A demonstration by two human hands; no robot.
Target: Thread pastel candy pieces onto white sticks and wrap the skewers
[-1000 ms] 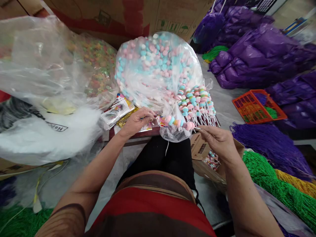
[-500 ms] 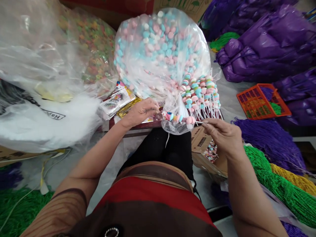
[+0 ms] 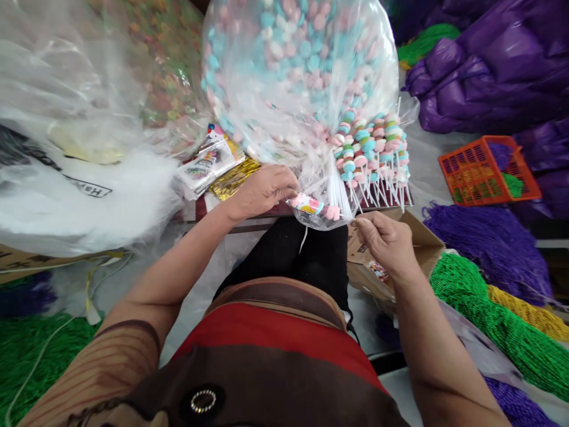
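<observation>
My left hand [image 3: 269,188] pinches the far end of a small printed wrapper [image 3: 307,204]. Inside the wrapper sits most of a candy skewer, its pink marshmallow pieces [image 3: 331,213] poking out at the right end. With thumb and fingers my right hand [image 3: 386,238] grips the skewer's white stick. Just beyond are a clump of loose white sticks [image 3: 338,190] in clear plastic and a pile of marshmallow skewers [image 3: 372,142]. Near my left hand lie a stack of silvery printed wrappers [image 3: 208,165] and gold ties [image 3: 233,178].
A big clear bag of pastel marshmallows [image 3: 297,65] stands ahead. To the left are a bag of orange-green candies [image 3: 164,65] and a white plastic bag [image 3: 102,207]. An open cardboard box [image 3: 420,237], orange basket [image 3: 484,172] and green cord [image 3: 484,314] lie right.
The wrapper now covers more of the skewer, leaving only the right-end pieces bare. My right hand has moved left, nearer my left hand. The view has shifted slightly.
</observation>
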